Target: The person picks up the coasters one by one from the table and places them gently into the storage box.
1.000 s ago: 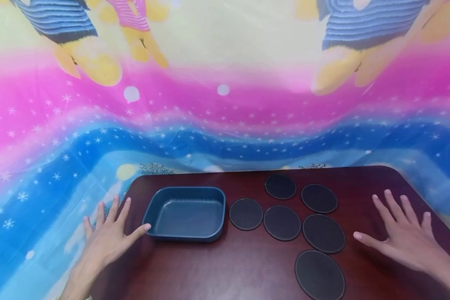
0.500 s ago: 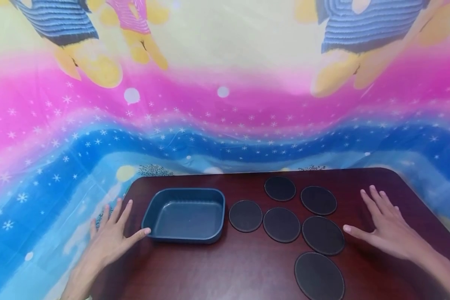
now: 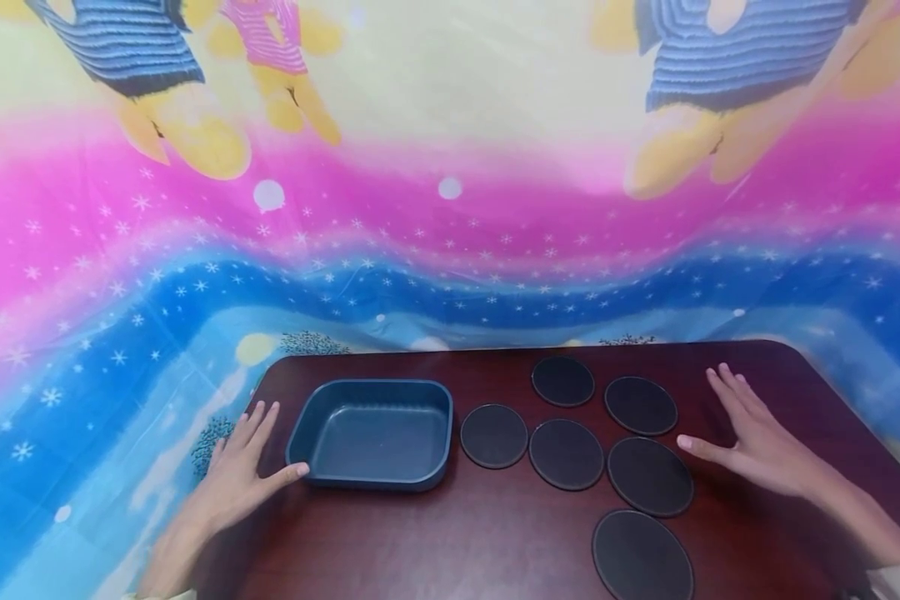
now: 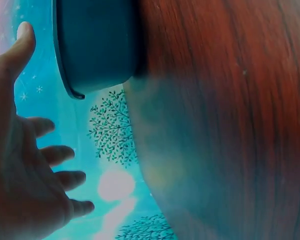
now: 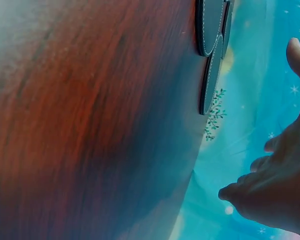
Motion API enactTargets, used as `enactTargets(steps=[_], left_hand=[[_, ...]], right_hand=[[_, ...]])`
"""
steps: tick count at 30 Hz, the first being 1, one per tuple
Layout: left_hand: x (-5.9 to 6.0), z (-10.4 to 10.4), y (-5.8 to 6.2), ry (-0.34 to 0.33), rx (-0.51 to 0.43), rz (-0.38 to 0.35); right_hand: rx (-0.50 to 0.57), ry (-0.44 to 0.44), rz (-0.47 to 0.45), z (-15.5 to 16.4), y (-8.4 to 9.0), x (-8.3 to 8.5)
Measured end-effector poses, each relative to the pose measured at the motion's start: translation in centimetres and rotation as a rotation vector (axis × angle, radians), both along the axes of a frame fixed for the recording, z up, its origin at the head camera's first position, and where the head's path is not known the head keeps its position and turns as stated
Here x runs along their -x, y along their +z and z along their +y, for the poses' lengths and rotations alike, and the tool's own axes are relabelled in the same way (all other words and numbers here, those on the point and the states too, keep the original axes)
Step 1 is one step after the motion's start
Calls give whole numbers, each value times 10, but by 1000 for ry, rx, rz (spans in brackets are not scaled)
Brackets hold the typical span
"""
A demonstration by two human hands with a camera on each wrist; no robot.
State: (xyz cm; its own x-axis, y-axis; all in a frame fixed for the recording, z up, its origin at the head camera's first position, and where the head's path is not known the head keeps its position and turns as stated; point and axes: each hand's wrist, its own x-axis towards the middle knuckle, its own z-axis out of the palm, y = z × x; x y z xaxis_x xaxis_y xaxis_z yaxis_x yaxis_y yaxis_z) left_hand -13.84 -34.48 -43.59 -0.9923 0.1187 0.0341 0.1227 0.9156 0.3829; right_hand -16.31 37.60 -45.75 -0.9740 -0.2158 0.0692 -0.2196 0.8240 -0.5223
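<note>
Both hands lie flat and empty on a dark red wooden table [image 3: 495, 542], fingers straight and spread, holding nothing. Left hand [image 3: 242, 475] rests at the table's left edge, its thumb tip pointing at, and touching or nearly touching, the near left corner of a shallow blue rectangular tray [image 3: 372, 433]; the left wrist view shows the thumb beside the tray's wall. Nothing lies inside the tray.

Right hand [image 3: 757, 442] rests near the table's right side, thumb stretched toward a group of six flat dark round coasters. Closest to that thumb, just beside it, sits one larger coaster [image 3: 649, 477]; another [image 3: 640, 406] lies just ahead of the fingers' left side. Farther left from this hand are three more [image 3: 566, 454] [image 3: 493, 436] [image 3: 562, 381], and the nearest-to-body coaster [image 3: 642, 554] sits below the thumb. A bright cartoon-printed cloth [image 3: 450, 208] hangs beyond the table.

Judging from this layout, the coasters look thin and lie flush on the wood, so fingertips could slip off an edge instead of lifting it. Several coasters sit nearly touching, so sliding one could push its neighbours. A nudge from the left thumb could shift the light tray.
</note>
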Motion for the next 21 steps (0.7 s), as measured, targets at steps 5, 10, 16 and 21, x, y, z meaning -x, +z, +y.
enactTargets(steps=[5, 10, 16, 21], left_hand=[[3, 2, -2, -36, -65, -2], [3, 6, -4, -57, -112, 2], [4, 8, -6, -64, -140, -17], [7, 8, -10, -66, -164, -54]], right_hand=[[29, 11, -11, 1, -2, 8], [44, 18, -23, 3, -3, 17], [69, 39, -23, 5, -4, 26], [80, 48, -16, 8, -7, 30]])
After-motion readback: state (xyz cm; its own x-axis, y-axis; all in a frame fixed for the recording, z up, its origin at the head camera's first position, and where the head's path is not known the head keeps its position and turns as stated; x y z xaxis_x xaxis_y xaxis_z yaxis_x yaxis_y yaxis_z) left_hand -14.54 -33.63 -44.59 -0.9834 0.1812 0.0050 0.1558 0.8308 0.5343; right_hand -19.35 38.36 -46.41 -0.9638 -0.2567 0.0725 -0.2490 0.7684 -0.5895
